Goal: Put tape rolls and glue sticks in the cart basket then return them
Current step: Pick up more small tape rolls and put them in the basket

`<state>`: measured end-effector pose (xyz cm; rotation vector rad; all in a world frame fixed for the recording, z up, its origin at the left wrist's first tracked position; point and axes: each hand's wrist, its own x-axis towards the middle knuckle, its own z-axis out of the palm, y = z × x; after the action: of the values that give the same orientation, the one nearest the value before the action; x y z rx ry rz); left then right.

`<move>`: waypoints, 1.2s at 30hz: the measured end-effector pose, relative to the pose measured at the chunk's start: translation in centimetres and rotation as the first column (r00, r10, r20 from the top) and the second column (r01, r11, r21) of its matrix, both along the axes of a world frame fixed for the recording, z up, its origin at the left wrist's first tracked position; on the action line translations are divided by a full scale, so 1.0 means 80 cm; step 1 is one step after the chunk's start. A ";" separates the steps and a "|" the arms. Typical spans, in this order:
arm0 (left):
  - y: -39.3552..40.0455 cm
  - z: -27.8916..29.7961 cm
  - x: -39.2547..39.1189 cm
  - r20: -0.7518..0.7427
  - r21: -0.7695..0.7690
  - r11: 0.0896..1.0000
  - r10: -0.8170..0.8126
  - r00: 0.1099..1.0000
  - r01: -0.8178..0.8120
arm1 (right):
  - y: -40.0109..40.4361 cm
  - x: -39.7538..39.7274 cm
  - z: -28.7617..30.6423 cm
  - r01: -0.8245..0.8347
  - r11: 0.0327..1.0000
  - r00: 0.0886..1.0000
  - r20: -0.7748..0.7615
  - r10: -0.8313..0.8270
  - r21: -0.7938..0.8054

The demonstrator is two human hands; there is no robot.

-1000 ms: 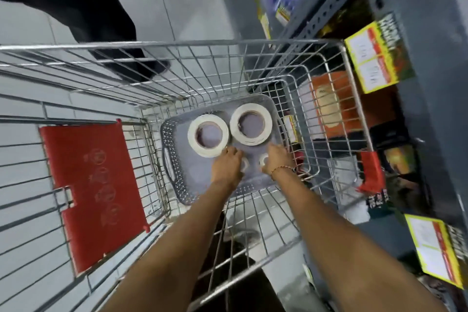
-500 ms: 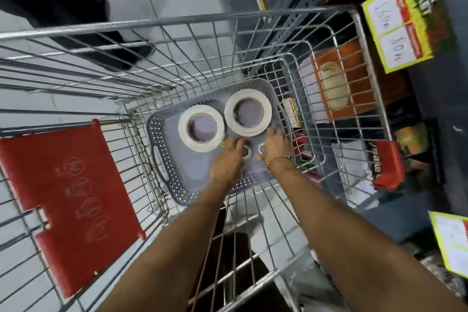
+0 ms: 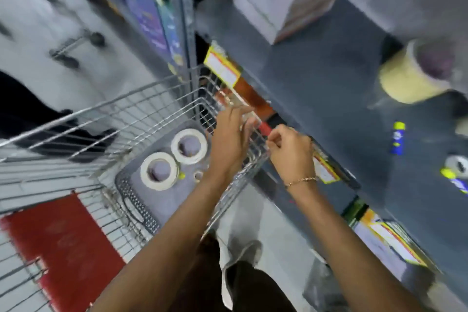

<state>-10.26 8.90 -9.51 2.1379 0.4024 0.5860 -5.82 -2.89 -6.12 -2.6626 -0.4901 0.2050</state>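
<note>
Wire cart (image 3: 152, 99) rim between both hands, left hand (image 3: 231, 138) perhaps holding something, right hand (image 3: 291, 152) curled, blurred.

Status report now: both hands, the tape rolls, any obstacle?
Left hand and right hand raised over cart rim, grips blurred. Two tape rolls lie in grey basket. No obstacle seen.

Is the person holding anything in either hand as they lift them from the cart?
It cannot be told for certain. The left hand seems to pinch something small and pale at its fingers; the right hand is curled, its contents hidden by blur.
</note>
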 end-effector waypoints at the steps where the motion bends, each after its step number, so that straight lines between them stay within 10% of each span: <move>1: -0.024 0.022 0.012 0.054 0.038 0.997 -0.072 0.996 0.070 | -0.028 -0.001 0.017 0.048 0.998 0.999 0.019 -0.049 0.032; 9: -0.263 0.123 0.084 -0.018 0.259 0.717 -0.666 0.745 0.647 | -0.302 -0.028 0.085 0.531 0.834 0.805 0.217 -0.552 0.152; 16: -0.383 0.117 0.153 -0.457 0.319 0.448 -0.699 0.550 0.835 | -0.487 -0.062 0.065 0.691 0.688 0.709 0.023 -0.705 -0.220; 21: -0.438 0.090 0.181 -0.659 0.361 0.179 -0.645 0.387 0.915 | -0.517 -0.066 0.047 0.757 0.622 0.618 -0.089 -0.781 -0.200; 32: -0.429 0.073 0.224 -0.657 0.529 0.008 -0.629 0.416 0.848 | -0.516 -0.060 0.044 0.769 0.633 0.630 -0.061 -0.774 -0.089; 36: -0.424 0.074 0.227 -0.685 0.507 0.089 -0.561 0.464 0.857 | -0.506 -0.056 0.049 0.754 0.655 0.655 -0.016 -0.755 -0.047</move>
<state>7.92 -25.04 -3.62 2.9227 -1.0821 -0.3299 -10.31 -43.40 -2.21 -2.6363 0.6733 -0.0039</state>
